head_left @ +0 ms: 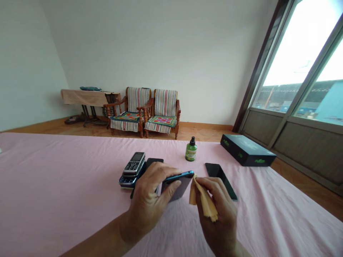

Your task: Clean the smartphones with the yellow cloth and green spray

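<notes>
A smartphone (180,190) with a blue edge is gripped by my left hand (150,200), thumb on the near face and fingers over the far side. It is held tilted above the pink cloth. My right hand (218,210) pinches a folded yellow cloth (205,203), whose upper tip touches the phone's right corner. Left of my hands, a keypad phone (134,164) lies on a blue phone (126,181). Another dark phone (154,161) lies partly hidden behind my left hand. A black smartphone (221,178) rests beyond my right hand, partly covered by it.
On the pink bedsheet (66,185) stands a green spray bottle (191,150) with a black cap. A black box (246,150) sits at the right edge. Two wooden armchairs (162,110) and a cloth-covered table (85,98) stand by the far wall; windows are on the right.
</notes>
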### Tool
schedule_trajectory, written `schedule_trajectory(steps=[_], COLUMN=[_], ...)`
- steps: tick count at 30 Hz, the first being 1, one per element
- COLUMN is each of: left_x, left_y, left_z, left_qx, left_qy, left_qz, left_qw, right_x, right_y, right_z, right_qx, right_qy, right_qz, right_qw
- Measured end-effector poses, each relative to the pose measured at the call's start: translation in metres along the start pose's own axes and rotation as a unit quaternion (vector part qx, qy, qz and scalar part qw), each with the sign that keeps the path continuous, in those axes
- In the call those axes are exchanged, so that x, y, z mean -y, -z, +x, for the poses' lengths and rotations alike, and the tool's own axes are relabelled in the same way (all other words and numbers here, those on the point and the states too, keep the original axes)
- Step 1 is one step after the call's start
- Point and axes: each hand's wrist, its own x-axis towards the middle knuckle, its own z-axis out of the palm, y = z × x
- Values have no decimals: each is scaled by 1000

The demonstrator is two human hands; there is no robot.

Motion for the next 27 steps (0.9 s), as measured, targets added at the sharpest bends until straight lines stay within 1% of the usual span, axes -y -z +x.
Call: schedule_trajectory(steps=[2,4,6,8,13,16,19,23,27], left_x=[6,11,14,15,14,19,25,29,28], left_y=[9,15,17,16,12,12,13,15,16], left_z=[-5,-11,-16,-17,-8,-3,-1,0,-1], left_qx=[13,6,0,2,2,-1,-1,8,12], left_qy=[11,54,101,120,142,153,151,143,128], left_qz=[25,38,36,24,-10,-22,-24,-19,-3], left_qw=[1000,998,994,992,990,988,988,989,992], right_x=[-3,-3,-2,0,4,4,1,-2,-2], right_y=[-2,-4,-5,-5,-5,-8,-15,-24,-26], right_z=[0,0,0,3,16,26,33,32,27], right_qx=[3,3,0,-5,-25,-13,-9,-13,-24], right_qy=[-8,-16,-23,-28,-32,-26,-29,0,22], right_qz=[-3,-4,-4,-5,-29,-40,-57,-58,-54], right_qw=[1000,1000,1000,1000,999,999,998,998,998])
